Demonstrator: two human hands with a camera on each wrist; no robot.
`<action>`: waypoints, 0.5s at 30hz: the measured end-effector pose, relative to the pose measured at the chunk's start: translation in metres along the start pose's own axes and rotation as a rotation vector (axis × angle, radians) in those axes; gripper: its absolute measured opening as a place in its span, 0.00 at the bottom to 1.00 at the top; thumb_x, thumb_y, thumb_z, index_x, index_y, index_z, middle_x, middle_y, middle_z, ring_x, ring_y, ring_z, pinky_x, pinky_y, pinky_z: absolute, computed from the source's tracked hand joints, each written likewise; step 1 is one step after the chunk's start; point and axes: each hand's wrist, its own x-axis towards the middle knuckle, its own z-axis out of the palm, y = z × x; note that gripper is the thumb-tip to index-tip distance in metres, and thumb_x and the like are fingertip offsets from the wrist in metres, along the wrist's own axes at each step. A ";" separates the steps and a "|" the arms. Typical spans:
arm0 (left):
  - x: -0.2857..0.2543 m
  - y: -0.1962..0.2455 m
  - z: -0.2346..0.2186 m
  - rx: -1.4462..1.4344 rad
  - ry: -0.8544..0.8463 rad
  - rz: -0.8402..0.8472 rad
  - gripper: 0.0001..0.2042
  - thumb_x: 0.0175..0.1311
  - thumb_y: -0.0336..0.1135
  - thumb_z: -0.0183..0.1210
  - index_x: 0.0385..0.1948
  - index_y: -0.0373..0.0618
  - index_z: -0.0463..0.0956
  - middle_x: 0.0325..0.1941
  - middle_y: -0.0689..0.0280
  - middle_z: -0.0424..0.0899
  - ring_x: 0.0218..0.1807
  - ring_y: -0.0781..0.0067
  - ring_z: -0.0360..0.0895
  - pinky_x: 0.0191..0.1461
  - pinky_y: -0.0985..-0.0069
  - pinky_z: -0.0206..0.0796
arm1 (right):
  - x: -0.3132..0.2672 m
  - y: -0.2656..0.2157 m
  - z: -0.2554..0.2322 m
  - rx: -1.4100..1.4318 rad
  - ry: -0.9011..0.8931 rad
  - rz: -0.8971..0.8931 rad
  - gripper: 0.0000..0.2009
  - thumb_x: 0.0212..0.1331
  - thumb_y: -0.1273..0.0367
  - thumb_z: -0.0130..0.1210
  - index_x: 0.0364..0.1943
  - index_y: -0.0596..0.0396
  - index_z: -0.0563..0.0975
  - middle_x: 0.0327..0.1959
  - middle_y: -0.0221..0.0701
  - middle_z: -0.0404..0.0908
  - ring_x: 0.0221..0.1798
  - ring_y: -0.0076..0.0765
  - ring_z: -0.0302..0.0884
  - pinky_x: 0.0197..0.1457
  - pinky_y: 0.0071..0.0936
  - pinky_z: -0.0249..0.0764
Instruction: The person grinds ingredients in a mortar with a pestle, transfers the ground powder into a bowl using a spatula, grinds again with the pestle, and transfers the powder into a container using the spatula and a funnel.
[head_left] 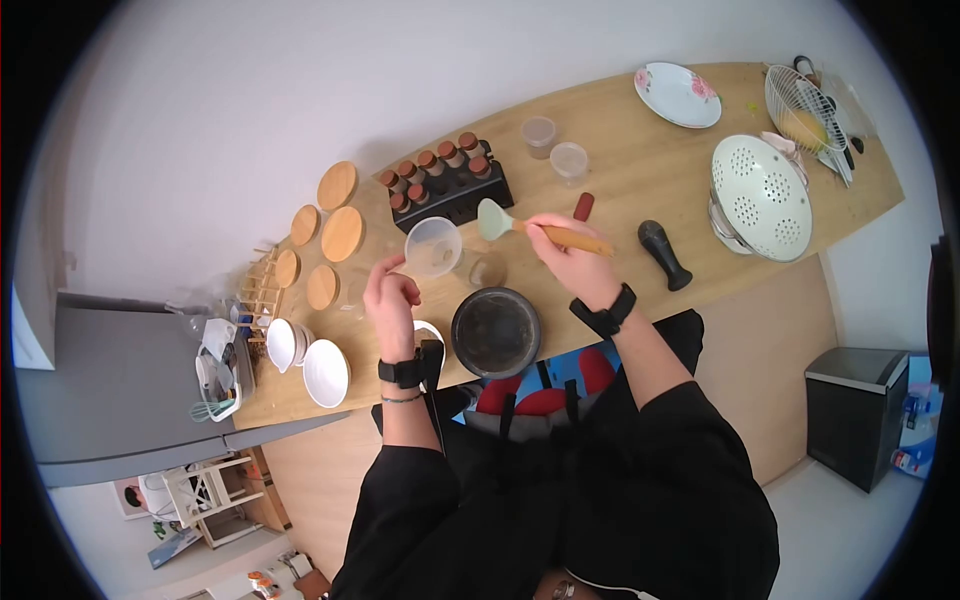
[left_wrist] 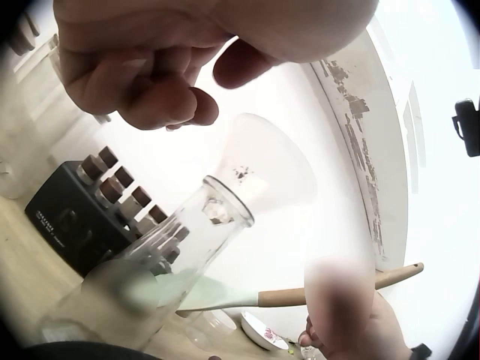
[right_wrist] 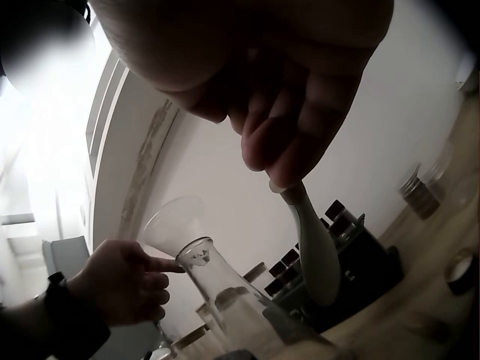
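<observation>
My right hand [head_left: 575, 262] grips the wooden handle of a pale green silicone spoon or spatula [head_left: 493, 220], its head pointing left towards the spice rack. A translucent funnel [left_wrist: 270, 161] sits in the mouth of a clear glass bottle [left_wrist: 214, 236], with something whitish in the neck. My left hand [right_wrist: 124, 283] reaches its extended index finger to the bottle's rim beside the funnel [right_wrist: 176, 223]; the other fingers are curled and hold nothing. Whether the fingertip actually touches cannot be told. The spoon head is apart from the funnel.
A dark bowl [head_left: 496, 332] stands near the front edge, a black spice rack [head_left: 455, 198] behind. Wooden-lidded jars [head_left: 342, 233] and white bowls [head_left: 326, 373] are left. A dark pestle-like tool [head_left: 664, 255], colander [head_left: 762, 198] and floral plate [head_left: 678, 95] are right.
</observation>
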 end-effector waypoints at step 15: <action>0.025 -0.044 0.030 0.370 -0.355 0.286 0.20 0.54 0.35 0.71 0.50 0.44 0.78 0.26 0.79 0.67 0.26 0.88 0.57 0.28 0.82 0.52 | -0.011 0.012 -0.009 0.328 -0.075 0.159 0.06 0.64 0.71 0.60 0.42 0.55 0.77 0.26 0.23 0.79 0.27 0.15 0.76 0.29 0.16 0.73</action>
